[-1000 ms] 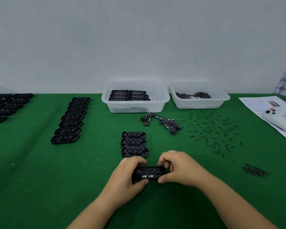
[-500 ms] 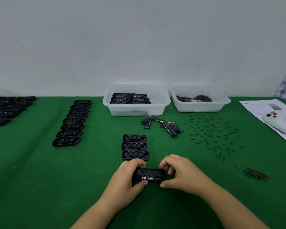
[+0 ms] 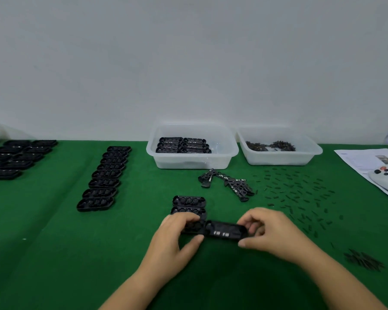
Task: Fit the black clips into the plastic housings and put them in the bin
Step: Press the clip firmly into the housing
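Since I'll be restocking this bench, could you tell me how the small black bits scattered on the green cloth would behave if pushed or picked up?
The scattered black bits look tiny and thin, so probably very light and fiddly to pinch singly. They lie flat in all directions on the green cloth, so they would likely slide or snag rather than roll far. A sweeping push would probably bunch them like the small heap.

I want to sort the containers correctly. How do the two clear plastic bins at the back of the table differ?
The left bin holds black housings laid flat in neat rows; the right bin holds loose heaps of small dark parts. The left bin's contents sit toward its left side; the right bin's contents spread along its back. Both are clear, rectangular, lidless, and stand side by side against the wall on the green table.
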